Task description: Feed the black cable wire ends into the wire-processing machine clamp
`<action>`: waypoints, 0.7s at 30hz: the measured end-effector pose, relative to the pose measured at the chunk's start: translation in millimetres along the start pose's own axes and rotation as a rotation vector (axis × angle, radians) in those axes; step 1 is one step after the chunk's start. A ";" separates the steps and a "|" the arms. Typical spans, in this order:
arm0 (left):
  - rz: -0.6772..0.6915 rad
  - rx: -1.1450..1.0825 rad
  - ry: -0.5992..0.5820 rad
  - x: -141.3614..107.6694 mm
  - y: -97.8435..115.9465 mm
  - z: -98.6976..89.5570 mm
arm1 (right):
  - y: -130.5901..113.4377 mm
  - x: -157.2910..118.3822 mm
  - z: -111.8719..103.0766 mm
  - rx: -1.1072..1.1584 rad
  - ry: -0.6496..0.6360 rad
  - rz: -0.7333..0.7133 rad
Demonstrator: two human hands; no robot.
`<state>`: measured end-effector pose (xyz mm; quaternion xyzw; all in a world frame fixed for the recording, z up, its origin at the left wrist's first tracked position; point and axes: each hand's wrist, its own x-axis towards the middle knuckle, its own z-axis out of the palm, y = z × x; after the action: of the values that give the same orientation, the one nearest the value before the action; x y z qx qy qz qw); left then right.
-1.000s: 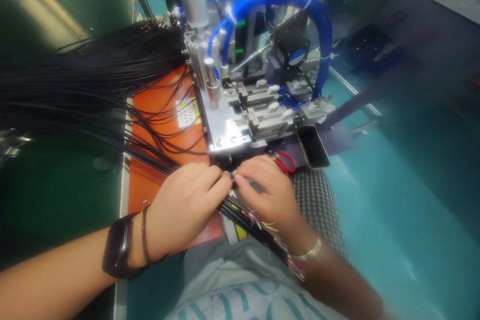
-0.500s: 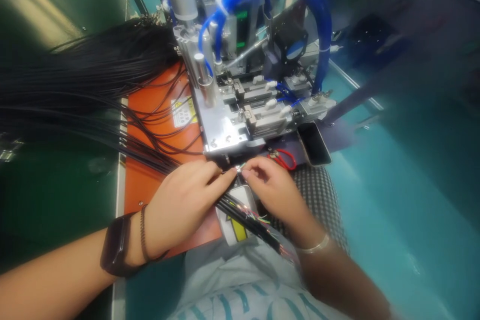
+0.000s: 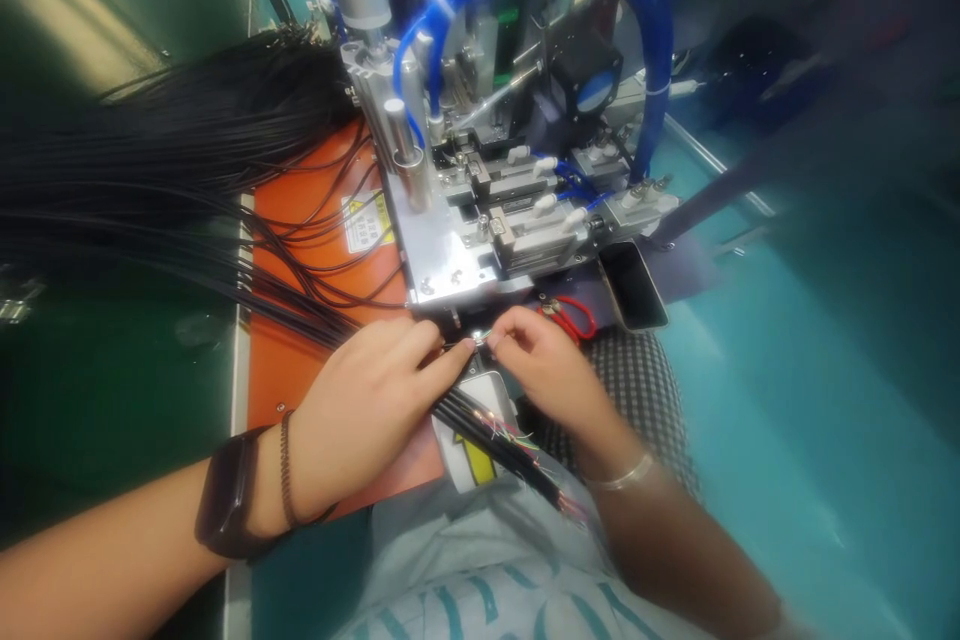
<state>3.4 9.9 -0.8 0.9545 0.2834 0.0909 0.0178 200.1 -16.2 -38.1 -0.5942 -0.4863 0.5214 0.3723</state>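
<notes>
My left hand [image 3: 379, 395] rests across a bundle of black cables [image 3: 499, 440] and is closed, thumb and fingers around the end of one cable, mostly hidden by the fingers. My right hand [image 3: 544, 360] is closed in a pinch just right of the left thumb, on thin wires at that cable's end. Between the fingertips shows a small shiny metal piece [image 3: 478, 338]; whether it is touched is unclear. Below the hands, the bundle's stripped ends fan out in thin coloured wires [image 3: 574, 510].
A machine with a metal plate [image 3: 450, 260] and a thick blue hose [image 3: 652, 30] stands ahead. More black cables [image 3: 187, 140] lie at the left, over an orange surface [image 3: 277, 390]. A black open tray [image 3: 634, 285] and red-handled tool [image 3: 577, 318] are at the right.
My right hand has shifted very slightly right, widening the small gap to the left thumb. My left hand stays almost still on the cables. The view has moved a little.
</notes>
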 end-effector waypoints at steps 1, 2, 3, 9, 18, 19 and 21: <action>-0.002 0.010 -0.003 0.3 0.5 0.0 | 0.9 0.6 0.2 -0.002 0.008 0.000; -0.006 0.021 -0.009 0.5 1.0 0.0 | 1.9 1.0 0.2 0.000 0.012 -0.003; -0.007 0.030 -0.016 0.6 1.6 -0.2 | 2.7 1.1 0.0 0.005 0.013 -0.012; 0.001 0.054 -0.053 1.4 6.6 -2.5 | 3.3 2.5 0.5 0.016 0.046 -0.067; -0.104 0.109 -0.174 11.7 17.3 -13.4 | 11.2 5.4 3.5 0.065 0.057 -0.034; -0.109 0.101 -0.170 11.4 17.3 -13.1 | 10.2 4.0 2.3 0.014 0.074 -0.089; -0.110 0.071 -0.143 9.6 16.3 -11.1 | 5.7 0.7 -0.3 -0.102 0.081 -0.224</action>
<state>18.0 1.2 13.1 0.9416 0.3365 0.0114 0.0089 201.4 -16.9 -43.7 -0.5751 -0.5600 0.4267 0.4167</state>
